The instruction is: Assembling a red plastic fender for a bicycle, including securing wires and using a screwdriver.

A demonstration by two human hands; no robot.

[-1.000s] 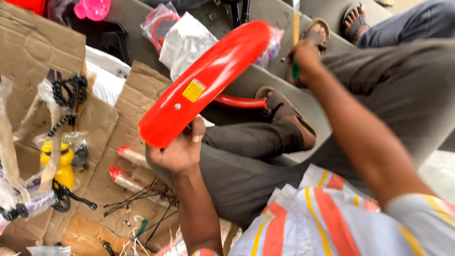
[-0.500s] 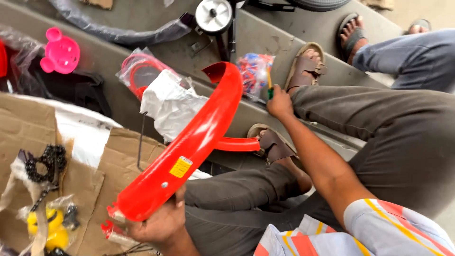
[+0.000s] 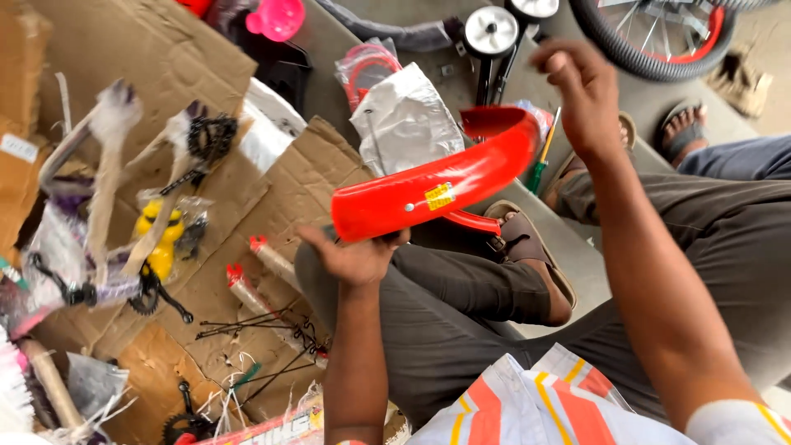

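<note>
A curved red bicycle mudguard point(image 3: 445, 185) with a yellow sticker hangs over my lap. My left hand point(image 3: 354, 257) grips its lower end from beneath. My right hand point(image 3: 581, 86) is raised above the mudguard's far, upturned end, apart from it, fingers bunched together with nothing visible in them. A screwdriver point(image 3: 541, 161) with a green and yellow handle lies just beyond the mudguard, below my right hand. My foot in a brown sandal point(image 3: 527, 247) rests under the mudguard.
Flattened cardboard point(image 3: 148, 58) on the left carries bagged parts: a yellow piece point(image 3: 161, 239), a black chain point(image 3: 210, 136), thin spokes point(image 3: 247, 325). A white plastic bag point(image 3: 404, 124), training wheels point(image 3: 490, 31) and a bicycle wheel point(image 3: 651, 49) lie ahead. Another person's sandalled foot point(image 3: 684, 132) is at right.
My right hand has come off the screwdriver and risen above the mudguard's far end. The mudguard has swung to a flatter angle, still held at its lower end by my left hand.
</note>
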